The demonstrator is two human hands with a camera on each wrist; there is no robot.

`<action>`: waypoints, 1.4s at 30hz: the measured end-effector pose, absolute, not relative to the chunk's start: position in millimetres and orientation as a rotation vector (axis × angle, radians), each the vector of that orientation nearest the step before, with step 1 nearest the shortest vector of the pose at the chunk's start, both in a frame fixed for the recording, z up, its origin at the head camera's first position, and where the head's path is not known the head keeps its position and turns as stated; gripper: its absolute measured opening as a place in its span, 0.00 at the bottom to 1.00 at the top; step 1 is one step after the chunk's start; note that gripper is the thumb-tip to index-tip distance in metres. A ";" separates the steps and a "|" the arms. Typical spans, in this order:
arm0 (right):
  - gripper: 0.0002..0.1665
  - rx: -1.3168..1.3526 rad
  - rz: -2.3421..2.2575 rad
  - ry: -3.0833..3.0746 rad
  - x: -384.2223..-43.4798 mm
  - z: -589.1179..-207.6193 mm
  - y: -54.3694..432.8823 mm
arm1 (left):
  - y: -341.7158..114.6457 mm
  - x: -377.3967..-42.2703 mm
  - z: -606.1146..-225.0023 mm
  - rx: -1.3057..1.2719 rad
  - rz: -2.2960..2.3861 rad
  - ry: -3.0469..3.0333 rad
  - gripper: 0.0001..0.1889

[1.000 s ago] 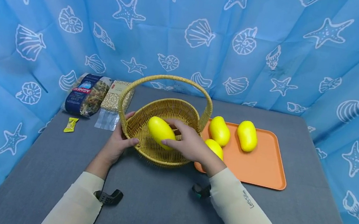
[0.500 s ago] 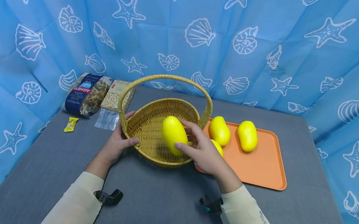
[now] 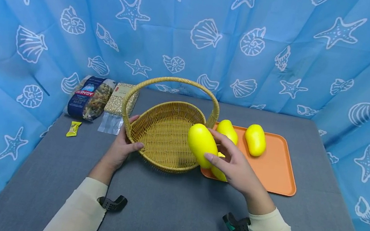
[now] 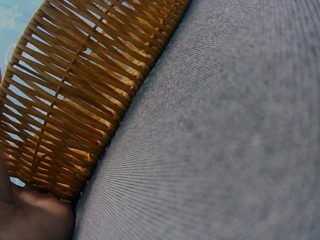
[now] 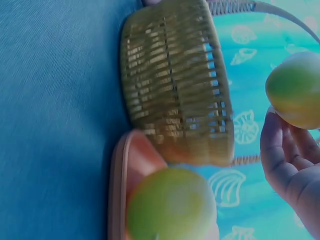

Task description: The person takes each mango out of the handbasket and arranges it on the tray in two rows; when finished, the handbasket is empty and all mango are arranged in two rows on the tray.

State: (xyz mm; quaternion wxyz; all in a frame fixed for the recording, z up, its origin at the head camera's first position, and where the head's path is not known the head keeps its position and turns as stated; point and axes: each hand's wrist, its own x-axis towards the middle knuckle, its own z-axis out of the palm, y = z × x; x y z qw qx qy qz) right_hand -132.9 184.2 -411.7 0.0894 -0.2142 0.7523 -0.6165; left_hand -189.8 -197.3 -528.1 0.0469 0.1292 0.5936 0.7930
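Observation:
A yellow mango (image 3: 201, 144) is gripped in my right hand (image 3: 236, 166), raised above the basket's right rim and the tray's left end. The right wrist view shows that mango (image 5: 295, 92) well above the table, the fingers (image 5: 280, 155) curled against it. My left hand (image 3: 122, 148) holds the left side of the wicker basket (image 3: 167, 140), thumb over the rim near the handle's foot. No fruit shows inside the basket. On the orange tray (image 3: 276, 172) lie a mango (image 3: 255, 140) at the middle, another mango (image 3: 227, 131) at the back left, and a third mango (image 3: 220, 172) partly behind my right hand.
A pasta bag (image 3: 89, 98) and a pack of pale grains (image 3: 119, 100) lie at the back left, with a small yellow packet (image 3: 73, 129) before them. The tall basket handle (image 3: 176, 79) arches over the basket. A blue curtain (image 3: 196, 34) closes off the back.
My right hand has carried the mango from inside the basket up and rightward to over the tray's left end. The left hand and the basket stay put.

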 end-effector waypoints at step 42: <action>0.44 0.177 -1.614 2.427 -108.5 -466.6 289.0 | -196.1 -187.6 -524.5 0.381 2.406 1.822 0.55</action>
